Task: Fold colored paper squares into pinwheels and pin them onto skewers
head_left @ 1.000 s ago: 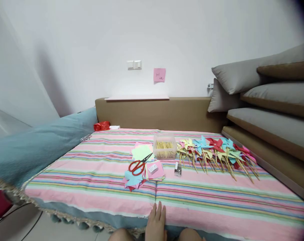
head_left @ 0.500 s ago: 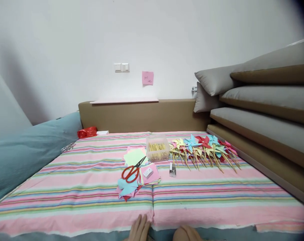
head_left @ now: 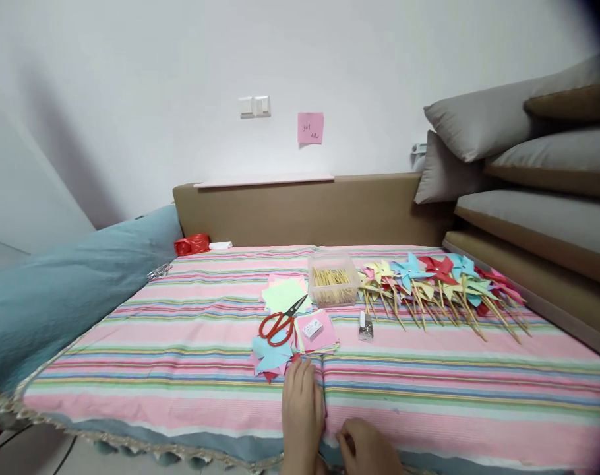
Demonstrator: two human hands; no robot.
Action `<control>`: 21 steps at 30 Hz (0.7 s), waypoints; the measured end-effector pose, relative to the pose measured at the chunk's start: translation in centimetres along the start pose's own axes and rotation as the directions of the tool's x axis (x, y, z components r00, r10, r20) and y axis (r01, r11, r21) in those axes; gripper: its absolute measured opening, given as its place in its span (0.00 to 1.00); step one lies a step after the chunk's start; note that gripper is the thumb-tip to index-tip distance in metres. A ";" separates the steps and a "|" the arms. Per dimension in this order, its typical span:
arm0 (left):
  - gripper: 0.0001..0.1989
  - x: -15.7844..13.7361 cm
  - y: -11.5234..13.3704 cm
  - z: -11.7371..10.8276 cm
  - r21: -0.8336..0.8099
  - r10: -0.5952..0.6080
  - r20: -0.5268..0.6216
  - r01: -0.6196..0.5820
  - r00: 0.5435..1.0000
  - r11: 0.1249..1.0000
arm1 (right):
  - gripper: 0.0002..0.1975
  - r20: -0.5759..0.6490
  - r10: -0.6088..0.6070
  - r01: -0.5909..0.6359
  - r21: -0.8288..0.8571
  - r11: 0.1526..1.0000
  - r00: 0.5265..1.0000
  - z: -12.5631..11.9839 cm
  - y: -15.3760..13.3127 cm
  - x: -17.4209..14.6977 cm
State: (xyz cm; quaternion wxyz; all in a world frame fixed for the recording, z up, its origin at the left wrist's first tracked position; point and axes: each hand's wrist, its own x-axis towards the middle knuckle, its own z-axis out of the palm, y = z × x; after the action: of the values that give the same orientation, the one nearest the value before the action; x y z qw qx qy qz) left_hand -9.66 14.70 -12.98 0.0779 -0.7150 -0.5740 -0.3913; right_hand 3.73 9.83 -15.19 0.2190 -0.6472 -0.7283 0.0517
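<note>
My left hand reaches over the striped cloth, palm down with fingers stretched out. Its fingertips are just below a pile of cut paper pieces, the top one light blue. Nearer the front edge, my right hand is curled into a loose fist, with nothing visible in it. Red-handled scissors lie with their handles over the cut pieces and their blades on pale green paper sheets. A small white box rests on a stack of pink paper squares.
A clear plastic box holds many short wooden sticks. Finished paper pinwheels on sticks lie to its right. A small clear container stands in front of them. Stacked cushions border the right; a red plastic bag lies back left.
My left hand has moved forward from the front edge toward the cut paper. My right hand has come further into view, still curled. The head view has shifted, so the scene sits further right.
</note>
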 end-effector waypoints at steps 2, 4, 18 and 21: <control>0.15 1.4 0.6 0.5 -0.051 -0.104 -0.027 0.103 0.994 0.993 | 0.13 -0.044 -0.009 0.010 0.023 1.000 0.999 -0.7 0.3 1.5; 0.14 2.6 1.0 0.8 -0.079 -0.227 -0.041 0.224 0.973 0.971 | 0.13 -0.114 -0.036 0.044 0.076 0.996 0.993 -1.1 0.6 3.6; 0.18 8.6 -1.0 4.5 0.105 -0.502 0.158 0.491 0.850 0.865 | 0.14 -0.209 -0.135 0.188 0.262 0.946 0.969 1.7 1.0 14.6; 0.14 8.9 -1.3 4.6 0.138 -0.528 0.179 0.510 0.830 0.849 | 0.14 -0.166 -0.141 0.183 0.274 0.944 0.976 1.7 1.2 14.7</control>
State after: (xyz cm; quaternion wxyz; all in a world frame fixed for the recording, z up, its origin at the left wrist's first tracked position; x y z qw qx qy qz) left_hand -8.30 24.48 -10.77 -0.0622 -0.5657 -0.7675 -0.2951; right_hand 3.18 24.57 -13.42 0.3662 -0.5484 -0.7461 0.0920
